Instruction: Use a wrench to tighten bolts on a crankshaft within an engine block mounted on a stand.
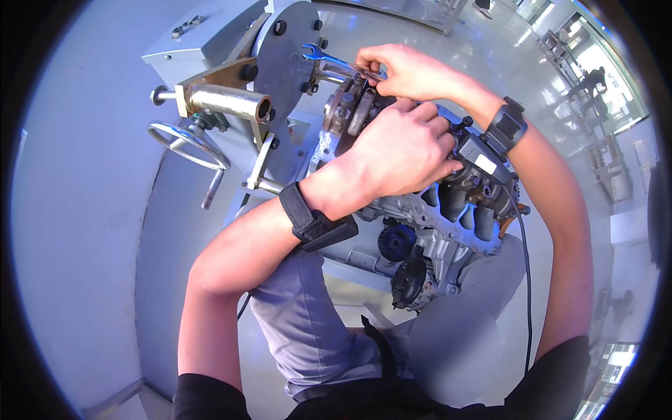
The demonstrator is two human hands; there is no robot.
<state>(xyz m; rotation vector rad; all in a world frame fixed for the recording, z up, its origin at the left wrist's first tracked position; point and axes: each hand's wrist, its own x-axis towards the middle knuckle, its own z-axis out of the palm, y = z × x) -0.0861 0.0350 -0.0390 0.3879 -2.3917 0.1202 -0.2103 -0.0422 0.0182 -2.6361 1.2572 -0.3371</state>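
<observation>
Right hand (397, 70) at 12 o'clock, fingers pinching blue wrench (327, 57) by the engine's (441, 217) far end; left hand (406, 147) at its 6 o'clock, over engine, fingers curled, cannot tell whether gripping; handwheel (210, 162) at 10 o'clock

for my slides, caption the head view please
Right hand holding a blue-headed wrench, left hand over an engine.
</observation>
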